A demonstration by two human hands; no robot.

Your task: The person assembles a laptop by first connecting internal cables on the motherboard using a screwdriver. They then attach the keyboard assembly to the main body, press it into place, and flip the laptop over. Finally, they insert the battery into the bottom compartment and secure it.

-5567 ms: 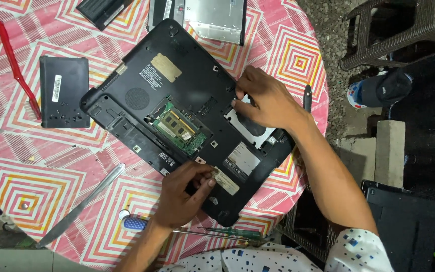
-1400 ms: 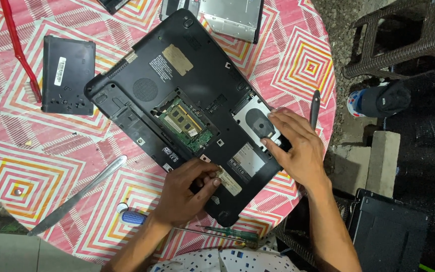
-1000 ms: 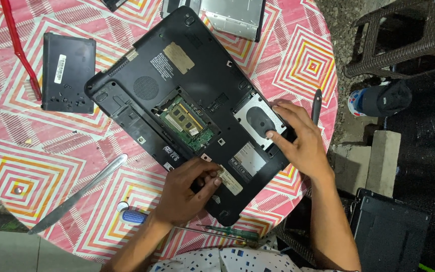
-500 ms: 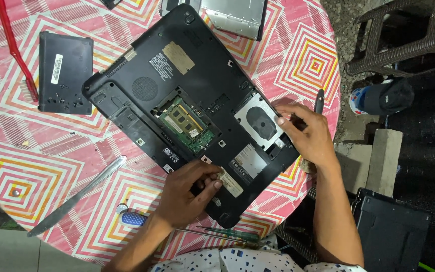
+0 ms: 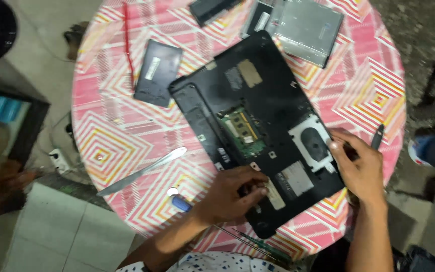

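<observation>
A black laptop (image 5: 258, 100) lies upside down on the round table with its bottom covers off. A green memory board (image 5: 242, 128) and a silver-framed empty bay (image 5: 313, 143) are exposed. My left hand (image 5: 230, 194) presses on the laptop's near edge with its fingers curled against the casing. At the right edge, my right hand (image 5: 361, 166) has its thumb at the rim of the bay and its fingers wrapped over the laptop's side. The frame is blurred, so small parts under the fingers cannot be made out.
On the pink patterned tablecloth (image 5: 112, 131) lie a black cover panel (image 5: 158, 72), a red tool (image 5: 127, 40), a flat metal bar (image 5: 142, 171), a blue-handled screwdriver (image 5: 182, 204), a green screwdriver (image 5: 258, 242), a silver drive (image 5: 308, 30), a black battery (image 5: 212, 9) and a dark pen-shaped tool (image 5: 377, 136).
My right hand slid off the open bay toward the laptop's right edge. My left hand stayed on the near edge. The camera swung, which shifted the table to the right in view.
</observation>
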